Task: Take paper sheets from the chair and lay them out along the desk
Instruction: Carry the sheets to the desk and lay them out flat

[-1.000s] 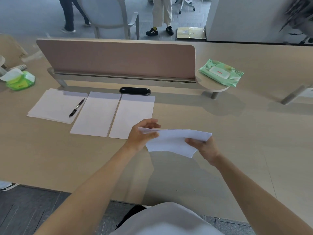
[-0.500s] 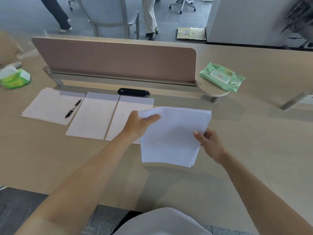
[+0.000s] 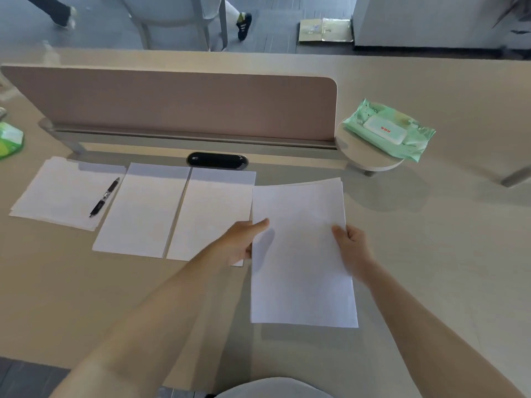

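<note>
A thin stack of white paper sheets (image 3: pixel 301 254) hangs just above the beige desk (image 3: pixel 431 268), held at both sides. My left hand (image 3: pixel 244 242) pinches its left edge, thumb on top. My right hand (image 3: pixel 349 245) grips its right edge. To the left, two single sheets lie side by side on the desk, a middle sheet (image 3: pixel 143 211) and a right sheet (image 3: pixel 212 214) that the held stack slightly overlaps. Further left lies a paper pile (image 3: pixel 57 193) with a black pen (image 3: pixel 104 197) on it. No chair with sheets is in view.
A pink divider panel (image 3: pixel 178 107) stands along the back, with a black oval socket cover (image 3: pixel 217 161) below it. A green wet-wipe pack (image 3: pixel 390 129) rests on a round shelf at the right. A green tissue pack (image 3: pixel 8 140) sits at the far left. People's feet walk behind.
The held sheets went from folded and raised to flat and lowered, moving forward beside the right sheet. Both hands kept their hold.
</note>
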`<action>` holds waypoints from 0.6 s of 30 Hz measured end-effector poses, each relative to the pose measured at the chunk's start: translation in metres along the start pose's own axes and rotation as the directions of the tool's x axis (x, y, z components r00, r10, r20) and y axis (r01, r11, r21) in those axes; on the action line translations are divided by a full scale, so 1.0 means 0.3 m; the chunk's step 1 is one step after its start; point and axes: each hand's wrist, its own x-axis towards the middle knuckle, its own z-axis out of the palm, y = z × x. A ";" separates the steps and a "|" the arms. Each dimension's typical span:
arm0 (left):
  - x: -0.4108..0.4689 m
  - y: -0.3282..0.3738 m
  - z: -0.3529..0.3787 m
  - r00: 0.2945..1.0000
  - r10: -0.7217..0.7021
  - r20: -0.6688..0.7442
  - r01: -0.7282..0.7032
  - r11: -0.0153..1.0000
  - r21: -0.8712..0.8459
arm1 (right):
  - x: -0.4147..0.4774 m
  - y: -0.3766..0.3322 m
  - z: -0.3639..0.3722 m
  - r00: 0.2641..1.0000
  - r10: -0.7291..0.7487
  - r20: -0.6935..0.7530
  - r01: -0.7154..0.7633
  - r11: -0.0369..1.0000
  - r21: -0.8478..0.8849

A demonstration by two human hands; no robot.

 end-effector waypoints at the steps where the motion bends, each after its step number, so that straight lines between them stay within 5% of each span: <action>1: 0.041 -0.045 0.021 0.998 -0.025 -0.050 0.026 0.999 0.026 | 0.026 0.018 0.003 1.000 0.029 0.002 -0.029 1.000 -0.011; 4: 0.120 -0.111 0.081 0.976 0.100 -0.192 -0.074 0.987 0.141 | 0.083 0.050 0.024 0.998 0.068 0.005 -0.067 0.996 -0.051; 8: 0.098 -0.025 0.110 0.888 0.376 -0.264 -0.311 0.915 0.257 | 0.079 -0.026 0.017 0.995 -0.096 -0.018 0.094 0.991 -0.097; 11: 0.042 0.075 0.105 0.793 0.547 -0.267 -0.509 0.837 0.202 | 0.010 -0.157 -0.004 0.967 -0.236 -0.100 0.247 0.962 0.118; 14: 0.020 0.134 0.092 0.810 0.530 -0.250 -0.546 0.838 0.008 | -0.023 -0.226 -0.024 0.945 -0.302 -0.125 0.324 0.917 0.235; 18: 0.043 0.104 0.126 0.841 0.506 -0.192 -0.517 0.856 -0.005 | -0.021 -0.199 -0.029 0.959 -0.265 -0.096 0.281 0.929 0.242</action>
